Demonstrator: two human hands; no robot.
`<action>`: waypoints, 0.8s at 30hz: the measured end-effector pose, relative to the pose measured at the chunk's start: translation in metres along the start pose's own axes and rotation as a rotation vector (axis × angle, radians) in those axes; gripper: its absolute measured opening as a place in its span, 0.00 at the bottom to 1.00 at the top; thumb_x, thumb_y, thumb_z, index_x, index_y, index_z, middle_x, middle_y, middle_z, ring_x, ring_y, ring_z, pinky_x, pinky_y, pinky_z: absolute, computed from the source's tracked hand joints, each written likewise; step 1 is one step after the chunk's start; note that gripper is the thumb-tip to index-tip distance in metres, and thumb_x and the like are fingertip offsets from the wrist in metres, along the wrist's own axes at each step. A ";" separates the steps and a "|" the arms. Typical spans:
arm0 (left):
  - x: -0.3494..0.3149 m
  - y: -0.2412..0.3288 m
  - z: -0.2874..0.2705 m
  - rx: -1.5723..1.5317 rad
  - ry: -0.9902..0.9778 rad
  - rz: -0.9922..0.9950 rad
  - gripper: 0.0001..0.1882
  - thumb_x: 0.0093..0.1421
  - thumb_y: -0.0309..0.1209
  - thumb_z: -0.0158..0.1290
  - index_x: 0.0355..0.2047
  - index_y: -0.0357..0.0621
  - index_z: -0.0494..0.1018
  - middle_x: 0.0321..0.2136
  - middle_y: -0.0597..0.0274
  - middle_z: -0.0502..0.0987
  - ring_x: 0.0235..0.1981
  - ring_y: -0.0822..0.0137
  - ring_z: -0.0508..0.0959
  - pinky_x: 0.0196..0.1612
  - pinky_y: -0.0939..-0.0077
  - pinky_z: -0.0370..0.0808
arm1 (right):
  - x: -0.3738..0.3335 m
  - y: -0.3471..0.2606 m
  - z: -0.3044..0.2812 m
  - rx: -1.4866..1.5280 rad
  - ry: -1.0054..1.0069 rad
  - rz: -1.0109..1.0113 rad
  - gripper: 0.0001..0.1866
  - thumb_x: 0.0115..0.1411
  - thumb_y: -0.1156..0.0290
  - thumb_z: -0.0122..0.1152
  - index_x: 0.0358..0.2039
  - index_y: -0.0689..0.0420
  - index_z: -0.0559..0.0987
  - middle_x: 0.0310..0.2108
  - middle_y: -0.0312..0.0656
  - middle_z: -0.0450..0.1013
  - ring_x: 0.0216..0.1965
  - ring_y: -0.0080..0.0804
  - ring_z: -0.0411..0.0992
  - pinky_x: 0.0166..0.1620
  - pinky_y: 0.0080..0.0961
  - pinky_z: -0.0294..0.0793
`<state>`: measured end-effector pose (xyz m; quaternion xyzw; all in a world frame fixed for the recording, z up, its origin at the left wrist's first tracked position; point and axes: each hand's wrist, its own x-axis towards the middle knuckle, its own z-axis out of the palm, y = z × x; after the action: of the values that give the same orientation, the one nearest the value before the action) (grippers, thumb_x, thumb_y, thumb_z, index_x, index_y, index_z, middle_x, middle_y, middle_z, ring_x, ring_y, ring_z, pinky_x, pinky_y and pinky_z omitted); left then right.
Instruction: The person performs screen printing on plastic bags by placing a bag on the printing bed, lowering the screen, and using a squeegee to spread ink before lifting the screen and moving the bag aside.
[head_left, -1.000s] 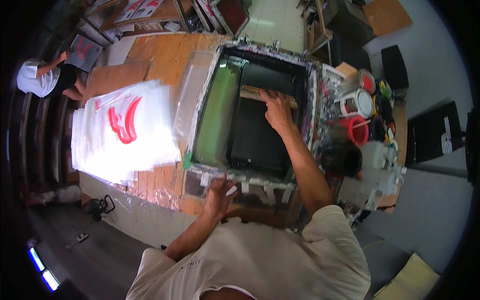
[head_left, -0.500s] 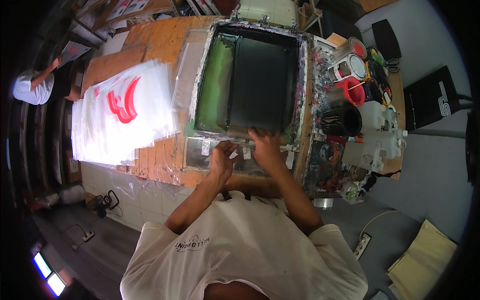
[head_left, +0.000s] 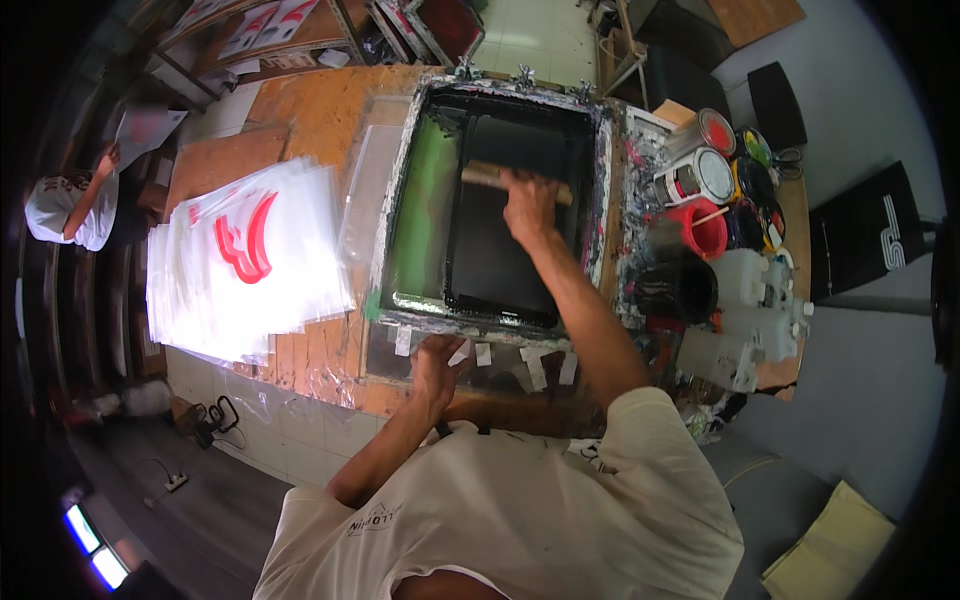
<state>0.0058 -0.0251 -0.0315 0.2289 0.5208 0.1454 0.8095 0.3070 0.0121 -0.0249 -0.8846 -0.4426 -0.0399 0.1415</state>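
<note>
A screen-printing frame [head_left: 398, 235] with dark ink and a green strip along its left side lies on the wooden table. Gripped by its wooden handle, a squeegee [head_left: 486, 177] crosses the inked mesh in its far half; my right hand [head_left: 532, 205] is closed over it. My left hand [head_left: 436, 365] is at the frame's near edge with its fingers curled together. What it holds, if anything, is hidden. Beside its fingers a small white tape piece [head_left: 484, 355] sticks to the board, among several others.
Left of the frame is a stack of translucent sheets [head_left: 250, 260], the top one printed red. Ink cans [head_left: 706, 175], a red pot [head_left: 708, 232] with a stick and plastic bottles [head_left: 745, 275] crowd the right side. At far left, another person [head_left: 75, 210] holds a printed sheet.
My right hand has pushed the squeegee from the frame's near end to its far half. The left hand stays by the near edge. The whole view has shifted slightly.
</note>
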 end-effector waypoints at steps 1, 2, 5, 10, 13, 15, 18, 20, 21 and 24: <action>-0.001 -0.001 0.002 -0.003 0.003 -0.007 0.15 0.62 0.36 0.43 0.45 0.41 0.67 0.48 0.52 0.69 0.55 0.55 0.69 0.52 0.46 0.67 | 0.024 0.014 0.004 -0.023 -0.010 0.007 0.26 0.47 0.80 0.62 0.49 0.50 0.77 0.42 0.42 0.77 0.47 0.43 0.74 0.51 0.50 0.67; -0.001 0.000 0.003 -0.010 0.007 -0.006 0.15 0.62 0.36 0.43 0.45 0.41 0.67 0.47 0.52 0.69 0.54 0.55 0.70 0.52 0.46 0.67 | 0.046 0.023 0.004 -0.017 -0.027 0.014 0.22 0.51 0.78 0.60 0.48 0.50 0.78 0.40 0.44 0.78 0.46 0.45 0.74 0.51 0.52 0.67; 0.004 -0.008 -0.009 -0.054 -0.010 -0.043 0.13 0.62 0.36 0.45 0.43 0.43 0.68 0.45 0.55 0.71 0.51 0.56 0.71 0.51 0.47 0.68 | 0.072 0.038 0.002 0.009 -0.087 0.026 0.20 0.53 0.75 0.60 0.49 0.51 0.78 0.38 0.47 0.79 0.46 0.48 0.75 0.50 0.55 0.68; 0.005 -0.006 -0.007 -0.114 -0.023 -0.048 0.08 0.59 0.33 0.50 0.38 0.49 0.66 0.39 0.59 0.73 0.46 0.60 0.74 0.47 0.46 0.69 | 0.035 0.025 -0.058 0.237 -0.242 -0.038 0.15 0.52 0.77 0.55 0.41 0.54 0.79 0.38 0.56 0.77 0.44 0.57 0.75 0.47 0.49 0.74; 0.013 -0.004 -0.022 -0.077 -0.058 -0.053 0.07 0.58 0.31 0.48 0.37 0.48 0.65 0.39 0.57 0.72 0.46 0.58 0.75 0.45 0.48 0.69 | -0.047 -0.026 -0.114 0.262 -0.397 -0.038 0.18 0.53 0.77 0.54 0.46 0.53 0.76 0.32 0.54 0.77 0.37 0.57 0.75 0.44 0.52 0.73; -0.002 0.013 -0.008 -0.050 -0.095 -0.039 0.07 0.58 0.31 0.47 0.36 0.45 0.66 0.40 0.55 0.73 0.46 0.57 0.76 0.45 0.49 0.69 | -0.118 -0.027 -0.099 0.316 -0.398 -0.062 0.25 0.48 0.76 0.59 0.50 0.50 0.75 0.38 0.47 0.77 0.44 0.49 0.74 0.48 0.58 0.65; -0.012 0.036 0.005 -0.010 -0.199 -0.046 0.05 0.57 0.30 0.49 0.33 0.45 0.69 0.39 0.55 0.74 0.48 0.56 0.75 0.50 0.49 0.67 | -0.165 -0.057 -0.120 0.150 -0.144 -0.165 0.27 0.44 0.74 0.61 0.50 0.52 0.75 0.38 0.44 0.75 0.43 0.46 0.73 0.47 0.54 0.65; -0.029 0.055 0.016 -0.004 -0.244 -0.059 0.04 0.57 0.28 0.49 0.32 0.44 0.70 0.40 0.54 0.75 0.49 0.54 0.75 0.54 0.49 0.67 | -0.169 -0.072 -0.141 0.032 -0.036 -0.174 0.24 0.45 0.72 0.61 0.46 0.54 0.76 0.37 0.44 0.74 0.40 0.46 0.73 0.46 0.50 0.66; -0.039 0.066 0.024 -0.018 -0.275 -0.045 0.05 0.56 0.28 0.49 0.33 0.42 0.71 0.41 0.53 0.75 0.50 0.53 0.74 0.55 0.49 0.67 | -0.166 -0.075 -0.148 0.018 0.021 -0.165 0.22 0.45 0.70 0.61 0.44 0.54 0.76 0.36 0.44 0.74 0.40 0.46 0.72 0.45 0.50 0.66; -0.057 0.094 0.043 -0.079 -0.388 0.008 0.10 0.57 0.28 0.49 0.37 0.36 0.72 0.42 0.49 0.75 0.50 0.49 0.74 0.57 0.49 0.68 | -0.141 -0.081 -0.175 0.029 0.204 -0.180 0.12 0.50 0.62 0.58 0.31 0.55 0.76 0.30 0.46 0.74 0.35 0.47 0.73 0.42 0.49 0.68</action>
<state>0.0215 0.0188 0.0776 0.2227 0.3478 0.1220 0.9025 0.1669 -0.1002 0.1320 -0.8304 -0.5041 -0.1359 0.1946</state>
